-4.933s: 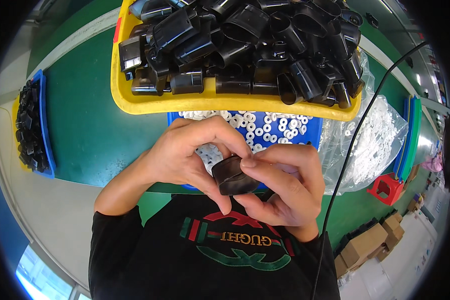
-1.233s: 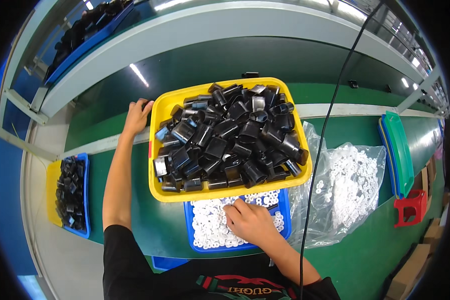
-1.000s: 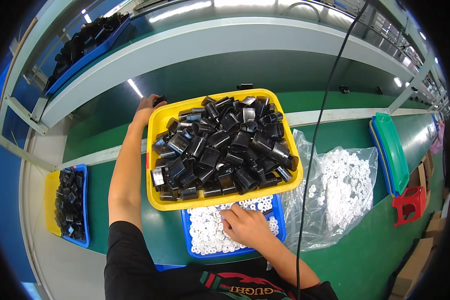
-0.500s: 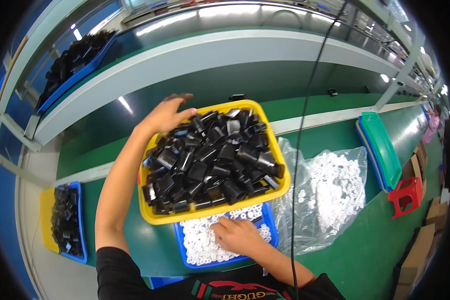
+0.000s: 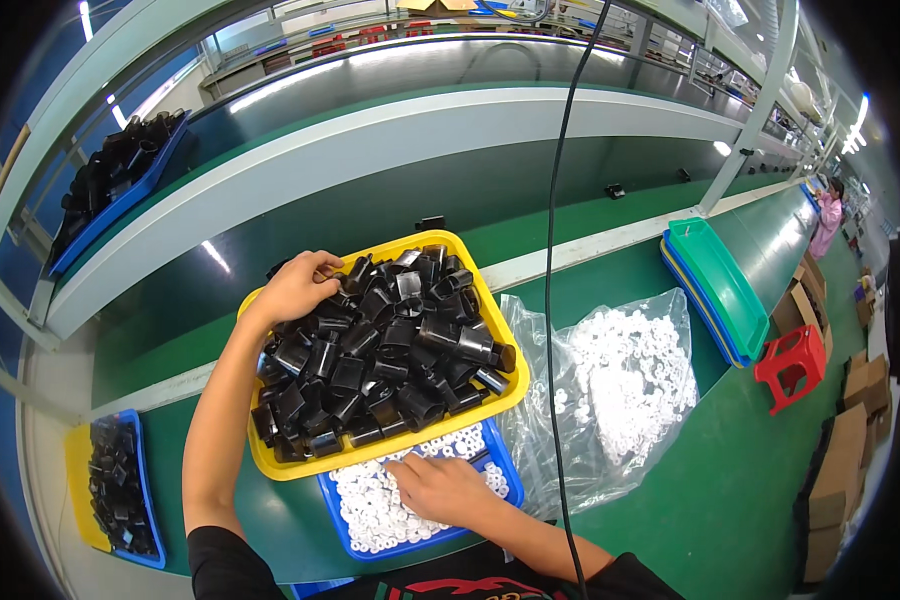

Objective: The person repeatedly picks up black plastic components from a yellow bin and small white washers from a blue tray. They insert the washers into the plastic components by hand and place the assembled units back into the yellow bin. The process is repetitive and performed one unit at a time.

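Note:
A yellow bin (image 5: 518, 388) heaped with short black plastic tube-like pieces (image 5: 395, 338) stands in front of me. At its far left rim my left hand (image 5: 298, 290) is open, thumb and fingers apart, beside the nearest black pieces. Partly under the bin's near edge sits a blue tray (image 5: 513, 470) full of small white rings (image 5: 370, 510). My right hand (image 5: 440, 490) is down among these rings, its fingers bent together and closed; what they pinch, if anything, is hidden.
Right of the bin lies a clear plastic bag (image 5: 530, 440) of white rings. Beyond it are stacked trays, the top one green (image 5: 720, 280), and a red stool (image 5: 792, 365). A black cable (image 5: 553, 250) hangs across the view. More black pieces fill a bin (image 5: 120, 480) at left.
My left hand has come back from beyond the bin's far rim to the black pieces. My right hand stays in the white rings. The whole view has shifted somewhat.

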Available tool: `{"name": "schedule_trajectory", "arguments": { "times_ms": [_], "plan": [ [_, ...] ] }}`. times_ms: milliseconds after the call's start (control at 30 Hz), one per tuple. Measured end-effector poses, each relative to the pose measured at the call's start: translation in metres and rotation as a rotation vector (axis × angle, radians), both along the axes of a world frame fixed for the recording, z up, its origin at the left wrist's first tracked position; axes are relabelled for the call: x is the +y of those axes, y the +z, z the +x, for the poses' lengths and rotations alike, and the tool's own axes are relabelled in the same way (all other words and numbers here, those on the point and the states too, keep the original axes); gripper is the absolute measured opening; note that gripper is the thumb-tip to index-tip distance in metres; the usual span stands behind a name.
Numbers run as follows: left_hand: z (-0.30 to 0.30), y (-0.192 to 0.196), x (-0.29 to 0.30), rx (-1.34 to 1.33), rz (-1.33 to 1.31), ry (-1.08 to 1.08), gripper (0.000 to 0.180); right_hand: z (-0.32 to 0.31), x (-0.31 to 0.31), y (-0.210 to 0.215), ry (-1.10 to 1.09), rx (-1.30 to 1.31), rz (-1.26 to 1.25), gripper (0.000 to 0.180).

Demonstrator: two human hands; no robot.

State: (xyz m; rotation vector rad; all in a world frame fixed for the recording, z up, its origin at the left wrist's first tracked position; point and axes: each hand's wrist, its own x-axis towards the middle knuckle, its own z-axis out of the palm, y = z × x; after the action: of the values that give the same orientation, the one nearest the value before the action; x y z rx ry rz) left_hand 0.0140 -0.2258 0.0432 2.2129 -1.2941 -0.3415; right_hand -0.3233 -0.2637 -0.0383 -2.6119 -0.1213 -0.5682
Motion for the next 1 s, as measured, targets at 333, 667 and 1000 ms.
{"name": "schedule_trajectory", "arguments": {
  "times_ms": [333, 667, 1000],
  "plan": [
    [0.007, -0.001, 0.01, -0.052, 0.111, -0.037, 0.042, 0.001, 0.001, -0.009, 0.002, -0.024, -0.021, 0.01],
    [-0.01, 0.017, 0.023, -0.148, 0.009, 0.087, 0.033, -0.003, -0.002, -0.002, 0.008, -0.07, 0.076, 0.016],
    [-0.146, 0.056, 0.103, -0.185, -0.337, 0.161, 0.047, -0.005, -0.005, 0.0, 0.043, -0.179, 0.187, 0.019]
  ]
}}
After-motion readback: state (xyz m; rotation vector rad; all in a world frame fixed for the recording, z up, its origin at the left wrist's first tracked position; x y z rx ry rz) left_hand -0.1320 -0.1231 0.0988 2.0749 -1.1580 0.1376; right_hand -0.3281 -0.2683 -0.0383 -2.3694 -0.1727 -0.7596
